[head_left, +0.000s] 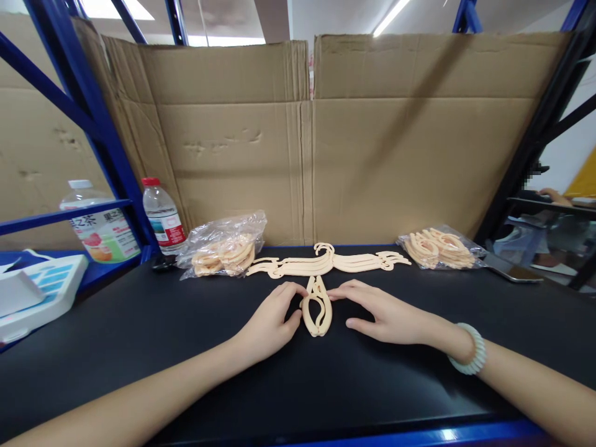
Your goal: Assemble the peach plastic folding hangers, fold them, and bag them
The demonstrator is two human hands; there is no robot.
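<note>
A person's two bare forearms reach in from the bottom corners onto a black table top (139, 335). The left hand (272, 320) lies palm down at the centre, fingers loosely curled and thumb tip against the left side of a small cream plastic loop piece (317, 307). The right hand (382, 313), with a pale bead bracelet (469, 351) on its wrist, lies flat at 3 o'clock of that piece, fingers spread narrow and a fingertip touching its top. Neither hand grips anything; both only press or steady the piece, which lies flat between them.

Just beyond, at 12 o'clock, a row of flat cream hangers (326, 262) lies spread side to side, its hooks stacked at the middle, touching or nearly touching the top of the loop piece. This looks like the finished pile, several pieces deep; an exact count cannot be told.

At 11 o'clock sits an opened clear bag of cream pieces (223, 247), and at 1 o'clock a second clear bag (440, 248), both well filled, so much stock appears left to handle.

Farther left stand a red-capped water bottle (162, 217) and a larger drink bottle (100, 226) by a blue rack post (93, 112). A cardboard wall (372, 143) closes the back. At 3 o'clock, far off, another person's hand (554, 197) rests on a separate bench.
</note>
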